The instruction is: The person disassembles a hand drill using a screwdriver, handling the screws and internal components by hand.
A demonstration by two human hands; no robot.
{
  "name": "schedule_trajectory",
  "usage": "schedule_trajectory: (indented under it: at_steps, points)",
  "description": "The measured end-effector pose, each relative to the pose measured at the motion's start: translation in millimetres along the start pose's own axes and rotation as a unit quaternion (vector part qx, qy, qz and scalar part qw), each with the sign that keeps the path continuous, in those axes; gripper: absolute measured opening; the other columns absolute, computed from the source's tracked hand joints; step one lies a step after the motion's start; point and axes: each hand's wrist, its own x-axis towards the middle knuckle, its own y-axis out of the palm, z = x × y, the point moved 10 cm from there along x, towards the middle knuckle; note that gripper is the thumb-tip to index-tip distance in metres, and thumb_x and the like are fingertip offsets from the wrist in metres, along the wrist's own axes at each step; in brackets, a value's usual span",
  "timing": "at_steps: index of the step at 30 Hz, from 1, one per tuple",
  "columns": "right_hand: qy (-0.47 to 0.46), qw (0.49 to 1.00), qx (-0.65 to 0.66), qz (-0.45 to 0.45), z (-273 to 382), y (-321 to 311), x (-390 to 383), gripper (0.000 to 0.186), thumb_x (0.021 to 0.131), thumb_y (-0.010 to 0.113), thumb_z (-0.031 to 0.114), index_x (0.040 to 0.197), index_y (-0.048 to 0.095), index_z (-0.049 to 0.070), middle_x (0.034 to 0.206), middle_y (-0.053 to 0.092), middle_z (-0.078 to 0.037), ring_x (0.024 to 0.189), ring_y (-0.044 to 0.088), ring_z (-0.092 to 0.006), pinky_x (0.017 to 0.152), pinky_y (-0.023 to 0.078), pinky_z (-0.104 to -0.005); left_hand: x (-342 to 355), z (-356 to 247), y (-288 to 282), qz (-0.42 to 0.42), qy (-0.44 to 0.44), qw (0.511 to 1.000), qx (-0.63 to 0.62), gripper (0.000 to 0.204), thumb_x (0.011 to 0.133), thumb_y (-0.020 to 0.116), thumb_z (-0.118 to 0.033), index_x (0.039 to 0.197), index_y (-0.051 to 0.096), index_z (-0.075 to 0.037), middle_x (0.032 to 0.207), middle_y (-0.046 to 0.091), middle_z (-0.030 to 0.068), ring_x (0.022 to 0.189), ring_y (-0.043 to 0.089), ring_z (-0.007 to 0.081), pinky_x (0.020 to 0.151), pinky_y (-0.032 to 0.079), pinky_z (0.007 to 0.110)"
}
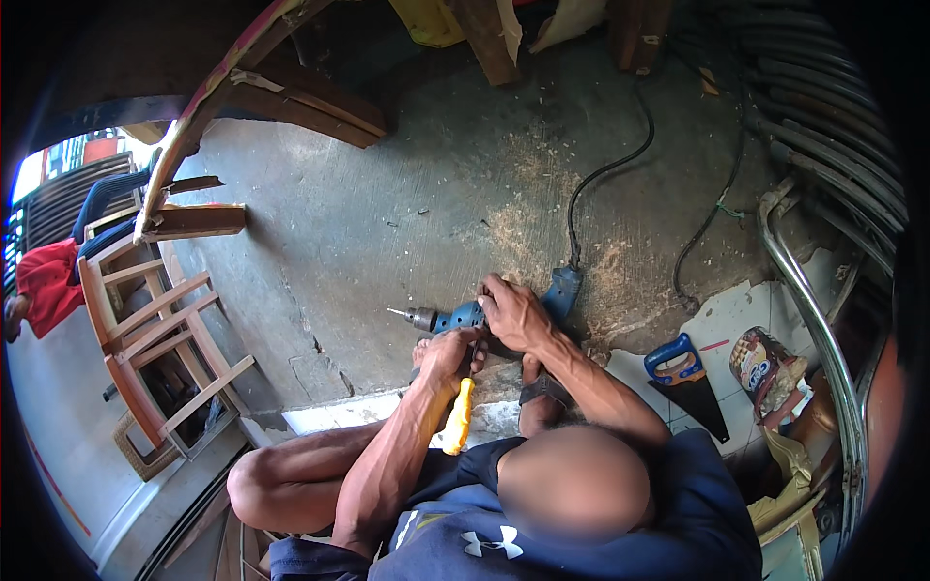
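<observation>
A blue corded power drill (561,293) lies on the concrete floor in front of me, its metal chuck (421,318) and thin bit pointing left. My right hand (518,315) is closed over the drill's body from above, with its fingers curled onto the casing. Close beside the chuck, my left hand (451,352) is closed around the upper part of a screwdriver. The screwdriver's yellow handle (459,414) hangs out below that hand toward me. Both hands hide the middle of the drill, and the screwdriver's tip cannot be made out.
A black cable (620,163) runs from the drill toward the far side. Sawdust (518,228) is scattered there. To the right lie a blue-handled handsaw (689,373), a printed container (761,363) and bent metal tubes (794,252). Wooden chair frames (160,329) and a person in red (48,286) are at left.
</observation>
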Motion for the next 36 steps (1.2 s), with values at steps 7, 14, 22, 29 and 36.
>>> schedule_trajectory:
  at_steps: [7, 14, 22, 29, 36]
  points:
    - [0.032, 0.997, 0.044, 0.058, -10, -4, -15, 0.016, 0.096, 0.062, 0.013, 0.105, 0.056, 0.001, 0.084, 0.068, -0.023, 0.079, 0.07, -0.0404, 0.068, 0.054, -0.0442, 5, 3, -4, -0.004, 0.012, 1.0, 0.008, 0.014, 0.101, 0.056, -0.011, 0.097, 0.063, 0.0, 0.079, 0.063, 0.0081, 0.056, 0.056, 0.0155, 0.048, 0.044, 0.028]
    - [0.172, 0.977, 0.109, 0.065, -57, 15, -1, 0.016, 0.097, 0.058, 0.012, 0.106, 0.058, 0.0, 0.078, 0.071, -0.017, 0.071, 0.073, -0.0282, 0.067, 0.057, -0.0407, 16, 11, -7, 0.039, -0.024, 0.999, 0.013, 0.021, 0.106, 0.05, -0.016, 0.097, 0.062, -0.002, 0.077, 0.062, 0.004, 0.055, 0.054, 0.0132, 0.046, 0.044, 0.027]
    - [0.264, 0.943, 0.15, 0.137, -61, 26, 3, 0.016, 0.1, 0.055, 0.01, 0.107, 0.056, -0.005, 0.08, 0.071, -0.014, 0.068, 0.071, -0.0207, 0.062, 0.058, -0.0333, 7, 7, 1, 0.033, 0.009, 0.999, -0.015, 0.011, 0.1, 0.057, -0.009, 0.1, 0.063, 0.0, 0.079, 0.063, 0.0071, 0.055, 0.054, 0.0121, 0.041, 0.039, 0.023]
    - [0.257, 0.857, 0.443, -0.058, -59, -5, 13, 0.012, 0.101, 0.06, 0.009, 0.106, 0.057, -0.001, 0.094, 0.067, -0.013, 0.081, 0.07, -0.0209, 0.072, 0.062, -0.0326, -20, -50, -12, -0.027, 0.163, 0.986, -0.039, 0.011, 0.099, 0.061, -0.013, 0.097, 0.06, -0.003, 0.077, 0.06, 0.0052, 0.055, 0.053, 0.0115, 0.042, 0.036, 0.024]
    - [0.19, 0.909, 0.368, -0.057, -41, -48, 5, 0.016, 0.102, 0.062, 0.016, 0.11, 0.057, 0.003, 0.09, 0.067, -0.008, 0.077, 0.067, -0.0139, 0.069, 0.059, -0.029, -33, -95, 22, -0.132, 0.339, 0.766, 0.53, 0.025, 0.09, 0.076, -0.019, 0.113, 0.075, -0.01, 0.09, 0.068, 0.0092, 0.082, 0.07, 0.0257, 0.075, 0.055, 0.038]
